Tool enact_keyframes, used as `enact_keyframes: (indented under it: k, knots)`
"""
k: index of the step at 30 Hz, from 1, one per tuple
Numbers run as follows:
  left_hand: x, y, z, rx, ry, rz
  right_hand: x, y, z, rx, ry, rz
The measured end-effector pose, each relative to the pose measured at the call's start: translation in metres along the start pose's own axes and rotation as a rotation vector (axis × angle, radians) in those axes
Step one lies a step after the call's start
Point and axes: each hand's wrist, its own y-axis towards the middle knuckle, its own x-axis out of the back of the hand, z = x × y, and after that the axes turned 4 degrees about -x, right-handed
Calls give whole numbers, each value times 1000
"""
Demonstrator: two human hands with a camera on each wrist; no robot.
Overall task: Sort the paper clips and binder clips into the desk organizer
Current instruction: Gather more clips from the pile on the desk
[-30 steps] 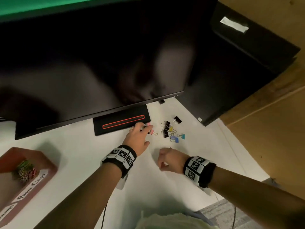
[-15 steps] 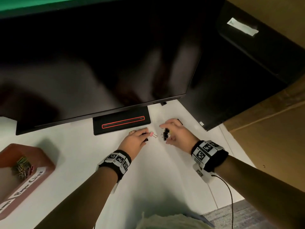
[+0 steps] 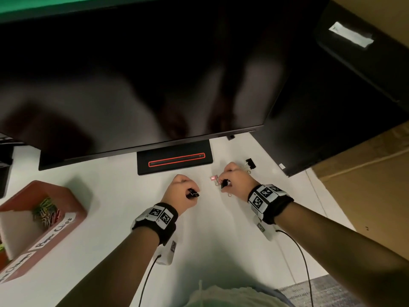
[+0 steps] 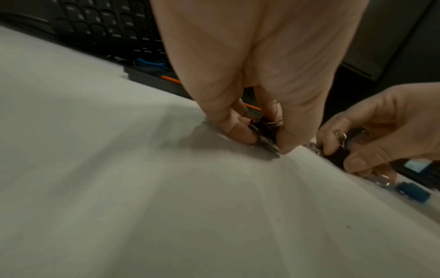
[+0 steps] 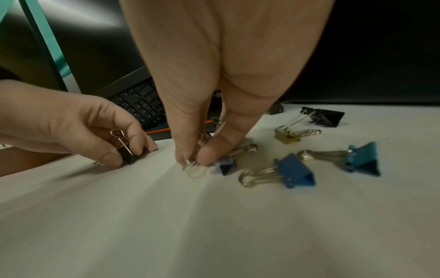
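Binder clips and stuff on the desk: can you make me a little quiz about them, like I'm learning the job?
1. True or false: the left hand holds a black clip.
2. Where are the paper clips? A) in the organizer B) on a keyboard C) under the right hand
3. Which hand is nearer the organizer?

Key: 1 true; 2 A; 3 the left hand.
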Motion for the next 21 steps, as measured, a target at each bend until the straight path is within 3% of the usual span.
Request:
enact_keyframes:
  k: [8, 11, 17, 21]
  knots:
    - [14, -26, 12, 46, -168, -88, -19, -7, 24, 67, -30, 55]
    - [35, -53, 16, 39, -286, -178, -27, -11, 48, 123, -29, 78]
    - [110, -133, 37, 76, -371, -447, -52, -12, 140, 321, 6, 121]
    - [178, -199, 68, 189, -368, -690, -83, -4, 232, 511, 43, 172]
